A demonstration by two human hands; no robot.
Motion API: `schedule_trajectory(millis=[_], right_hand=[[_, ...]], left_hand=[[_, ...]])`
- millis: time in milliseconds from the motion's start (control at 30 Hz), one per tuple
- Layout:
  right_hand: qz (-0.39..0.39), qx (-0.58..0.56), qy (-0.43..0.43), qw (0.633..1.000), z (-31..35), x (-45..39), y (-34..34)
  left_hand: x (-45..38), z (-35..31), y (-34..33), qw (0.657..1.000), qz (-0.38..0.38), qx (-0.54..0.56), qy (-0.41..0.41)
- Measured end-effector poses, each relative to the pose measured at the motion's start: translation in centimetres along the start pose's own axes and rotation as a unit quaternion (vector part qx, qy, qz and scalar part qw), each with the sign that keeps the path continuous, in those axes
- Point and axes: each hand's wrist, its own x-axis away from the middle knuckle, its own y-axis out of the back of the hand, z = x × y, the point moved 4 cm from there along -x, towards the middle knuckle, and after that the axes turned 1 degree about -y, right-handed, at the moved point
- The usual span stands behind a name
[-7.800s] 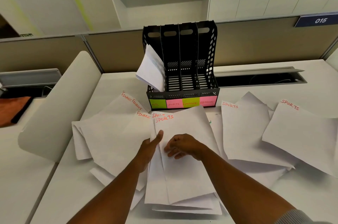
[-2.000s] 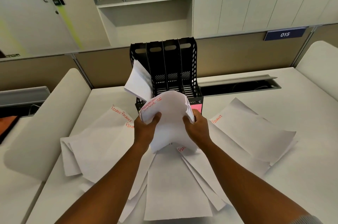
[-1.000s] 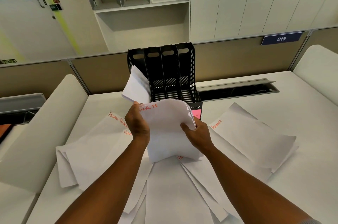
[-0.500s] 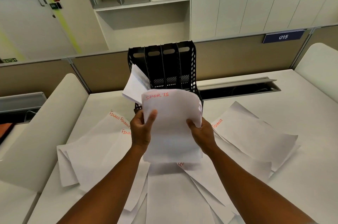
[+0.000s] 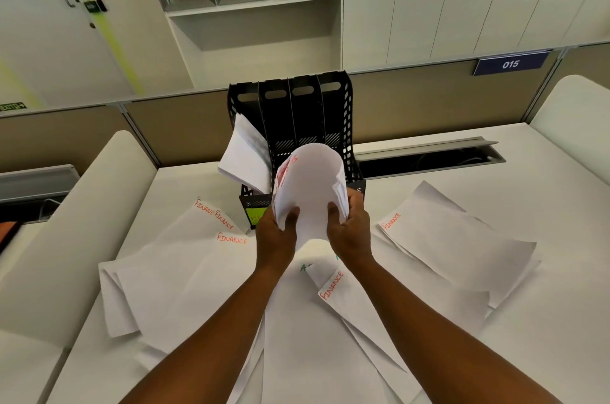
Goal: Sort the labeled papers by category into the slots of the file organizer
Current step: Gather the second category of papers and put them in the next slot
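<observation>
Loose papers (image 5: 330,354) spread on the desk (image 5: 544,321) beneath both forearms, several marked FINANCE in red. Left hand (image 5: 275,235) and right hand (image 5: 350,232) each grip one side of a stack of papers (image 5: 310,192), thumbs curled over its face, bowing it into an arch; red lettering shows on its left edge. Just beyond the hands stands the black file organizer (image 5: 293,119), with sheets (image 5: 242,156) leaning out of its leftmost slot. A green label (image 5: 255,215) shows left of the left hand.
</observation>
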Motion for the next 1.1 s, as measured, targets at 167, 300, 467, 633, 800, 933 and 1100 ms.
schedule_trajectory(millis=[167, 300, 467, 633, 800, 933, 1100], right_hand=[[0.049, 0.074, -0.049, 0.995, -3.5, 1.2, 0.5], [0.064, 0.104, -0.08, 0.989, -5.6, 1.9, 1.2], [0.048, 0.17, -0.023, 0.984, -5.4, 1.9, 2.1], [0.056, 0.217, 0.039, 0.974, -4.3, 1.0, 2.2], [0.131, 0.169, -0.035, 0.976, -3.5, -0.9, 1.7], [0.113, 0.112, -0.096, 0.983, -2.2, -2.6, 1.7], [0.018, 0.036, -0.084, 0.996, 1.5, -4.9, 1.7]], left_hand=[[0.6, 3.4, -0.2, 0.987, 0.073, -0.115, 0.089], [1.2, 5.0, 0.0, 0.98, 0.093, -0.128, 0.12], [1.1, 4.3, 0.4, 0.984, 0.089, -0.138, 0.07], [0.2, 3.7, 1.1, 0.984, 0.095, -0.151, 0.025], [-1.1, 3.6, 2.1, 0.987, 0.067, -0.145, 0.023], [-2.1, 3.7, 3.2, 0.993, 0.018, -0.111, 0.044], [-2.0, 6.1, 4.1, 0.984, 0.026, -0.142, 0.102]])
